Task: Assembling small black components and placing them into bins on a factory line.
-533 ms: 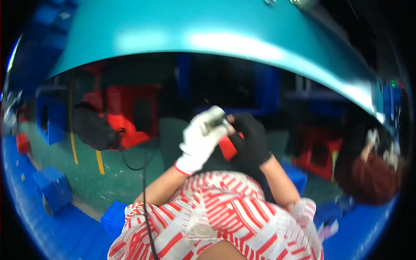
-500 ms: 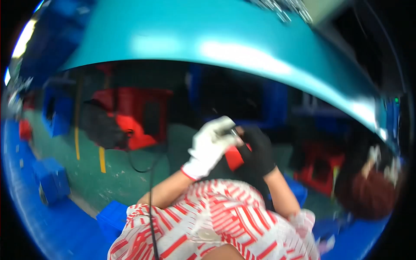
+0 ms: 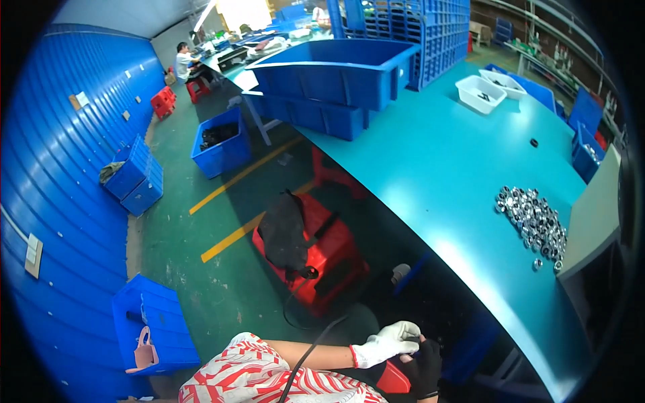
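Observation:
My left hand (image 3: 393, 341), in a white glove with a red cuff edge, meets my right hand (image 3: 424, 368) low in the picture, below the table edge. A black glove with bare fingertips covers the right one. The fingers of both are closed together around something small and dark, too hidden to name. On the turquoise table (image 3: 430, 168), beyond them to the right, lies a pile of shiny metal rings (image 3: 534, 221). A small black ring (image 3: 534, 143) rests apart from that pile.
Blue crates (image 3: 322, 74) are stacked on the table's far left, near white trays (image 3: 480, 94). A red stool (image 3: 329, 248) carrying a black bag (image 3: 283, 232) stands left of the table. Blue bins (image 3: 154, 329) line the wall side. A seated person (image 3: 185, 64) is far off.
My view has swung left and up, showing the tabletop and the room. My hands now appear lower and further right, still together.

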A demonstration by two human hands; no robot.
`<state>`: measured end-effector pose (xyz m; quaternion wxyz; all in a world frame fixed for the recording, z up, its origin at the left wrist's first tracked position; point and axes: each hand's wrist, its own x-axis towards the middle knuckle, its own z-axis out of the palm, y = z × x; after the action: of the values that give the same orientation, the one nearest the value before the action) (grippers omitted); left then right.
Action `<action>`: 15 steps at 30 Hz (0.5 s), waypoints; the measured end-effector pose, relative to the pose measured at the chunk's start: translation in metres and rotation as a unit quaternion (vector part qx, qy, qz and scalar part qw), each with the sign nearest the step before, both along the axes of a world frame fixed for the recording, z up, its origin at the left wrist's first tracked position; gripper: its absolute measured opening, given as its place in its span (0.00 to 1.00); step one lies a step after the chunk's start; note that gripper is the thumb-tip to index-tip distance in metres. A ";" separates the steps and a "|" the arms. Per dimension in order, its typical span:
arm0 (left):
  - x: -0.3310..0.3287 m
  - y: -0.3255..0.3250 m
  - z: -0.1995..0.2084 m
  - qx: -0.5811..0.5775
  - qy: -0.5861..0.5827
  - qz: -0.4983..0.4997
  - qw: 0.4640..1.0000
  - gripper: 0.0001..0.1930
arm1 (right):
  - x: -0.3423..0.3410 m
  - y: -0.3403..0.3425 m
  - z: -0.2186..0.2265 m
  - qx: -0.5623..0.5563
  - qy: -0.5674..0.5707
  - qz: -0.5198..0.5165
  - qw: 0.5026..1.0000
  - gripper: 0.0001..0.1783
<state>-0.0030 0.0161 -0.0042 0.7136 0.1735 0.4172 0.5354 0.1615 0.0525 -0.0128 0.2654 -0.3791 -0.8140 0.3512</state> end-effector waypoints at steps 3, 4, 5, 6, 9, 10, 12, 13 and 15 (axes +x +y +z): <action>0.001 -0.002 -0.009 0.006 -0.003 -0.007 1.000 0.20 | 0.000 0.000 -0.010 0.041 -0.002 -0.003 0.999 0.30; 0.000 -0.001 -0.010 -0.005 0.017 -0.026 1.000 0.20 | 0.001 0.000 -0.012 0.036 -0.009 -0.009 0.999 0.29; 0.000 -0.001 -0.011 -0.016 0.037 -0.046 0.998 0.19 | 0.001 0.000 -0.013 0.032 -0.016 -0.016 0.999 0.29; 0.000 -0.002 -0.013 -0.017 0.059 -0.072 0.996 0.18 | 0.002 -0.001 -0.013 0.035 -0.013 -0.012 0.999 0.29; 0.000 -0.005 0.011 -0.061 0.122 -0.099 0.986 0.18 | 0.006 -0.004 -0.012 0.075 -0.085 -0.015 0.993 0.26; 0.001 -0.006 0.012 -0.060 0.145 -0.112 0.981 0.18 | 0.006 -0.006 -0.013 0.058 -0.131 -0.007 0.990 0.30; 0.002 -0.006 0.008 -0.065 0.146 -0.125 0.979 0.19 | 0.004 -0.006 -0.014 0.041 -0.176 0.003 0.984 0.34; 0.002 -0.005 0.006 -0.066 0.147 -0.124 0.979 0.19 | 0.004 -0.008 -0.014 0.061 -0.181 0.007 0.982 0.31; -0.001 -0.002 -0.003 -0.051 0.040 -0.136 0.989 0.19 | 0.004 -0.010 -0.014 0.101 -0.192 0.015 0.976 0.27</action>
<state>-0.0038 0.0141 -0.0075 0.7706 0.2133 0.4442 0.4041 0.1652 0.0421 -0.0266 0.1359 -0.3987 -0.8865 0.1915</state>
